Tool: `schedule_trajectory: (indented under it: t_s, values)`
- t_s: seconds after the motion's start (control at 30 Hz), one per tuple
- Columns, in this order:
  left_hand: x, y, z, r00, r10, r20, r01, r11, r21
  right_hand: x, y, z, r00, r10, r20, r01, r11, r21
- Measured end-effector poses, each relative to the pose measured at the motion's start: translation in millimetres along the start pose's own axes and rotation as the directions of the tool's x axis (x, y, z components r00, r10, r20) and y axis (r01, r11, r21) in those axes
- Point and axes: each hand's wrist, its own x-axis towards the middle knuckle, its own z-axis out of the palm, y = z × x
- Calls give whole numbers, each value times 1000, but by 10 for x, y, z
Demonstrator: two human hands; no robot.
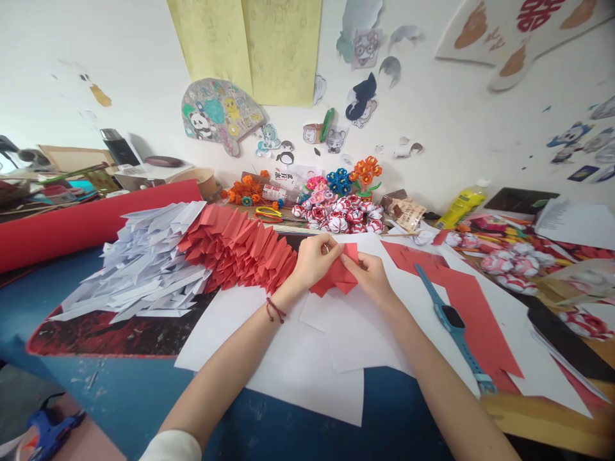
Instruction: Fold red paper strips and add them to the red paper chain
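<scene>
My left hand (316, 259) and my right hand (372, 274) meet over the white sheets, both closed on a small piece of red paper (346, 280). Creases show in the paper, and its upper edge stands up between the two hands. My left fingers and thumb pinch it from the left; my right thumb and fingers grip its right side. Left of my hands lies a long pile of folded red paper pieces (240, 250). Beyond it spreads a heap of folded white paper pieces (144, 269). Beneath my hands are loose white sheets (288, 358).
A blue watch (451, 318) rests by red paper sheets (480, 314) on the right. Against the wall stand red-and-white paper balls (339, 218), bead flowers (365, 173), yellow-handled scissors (269, 214) and a yellow bottle (464, 203). A red roll (96, 224) lies left; a blue glue gun (52, 432) sits lower left.
</scene>
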Motion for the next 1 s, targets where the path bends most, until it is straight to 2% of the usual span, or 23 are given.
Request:
schedule_trajectory:
  t_s: [0.13,0.4,0.6,0.7,0.8,1.0]
  values:
    - [-25,35,7,1000,-2,-23,3,1000,27,3,-27,-6,1000,11,0,-11,1000,5]
    - [-7,23,7,999,-15,38,15,1000,-6,-12,-66,-19,1000,-10,27,11,999,-38]
    - [-11,0,13,999,0,32,-1,1000,25,-13,-71,-13,999,-24,48,26,999,-30]
    - [-13,-13,20,998,-6,66,2,998,56,-7,-51,-19,999,-5,54,5,1000,-12]
    - [-18,-10,21,995,11,97,-23,992,126,-2,-22,-27,998,14,54,-16,999,43]
    - [-47,52,16,993,83,82,-98,974,203,-4,-3,-18,997,30,69,-36,996,87]
